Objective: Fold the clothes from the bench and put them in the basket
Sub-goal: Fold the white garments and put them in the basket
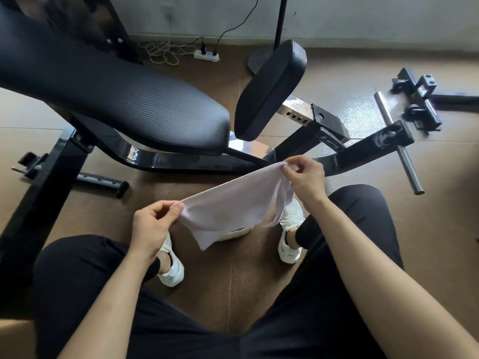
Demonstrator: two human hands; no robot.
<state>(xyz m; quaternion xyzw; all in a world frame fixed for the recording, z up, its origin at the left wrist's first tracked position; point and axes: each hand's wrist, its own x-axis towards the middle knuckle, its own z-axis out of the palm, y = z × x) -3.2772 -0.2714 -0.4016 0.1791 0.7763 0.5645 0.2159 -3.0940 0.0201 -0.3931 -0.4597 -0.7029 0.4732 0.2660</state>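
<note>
A small white garment (228,206) hangs stretched between my two hands above the floor, in front of my knees. My left hand (153,224) pinches its lower left corner between thumb and fingers. My right hand (305,177) pinches its upper right corner, higher and farther from me. The cloth sags in the middle, and a folded flap hangs down toward my shoes. The black padded weight bench (111,99) stands ahead on the left, with nothing lying on its seat. No basket is in view.
The bench's black steel frame (337,156) and a chrome peg (410,172) jut out close to my right hand. A black round pad (269,89) stands behind it. A power strip with cables (206,56) and a lamp stand base (256,60) lie by the wall. Loose metal parts (414,99) sit at right.
</note>
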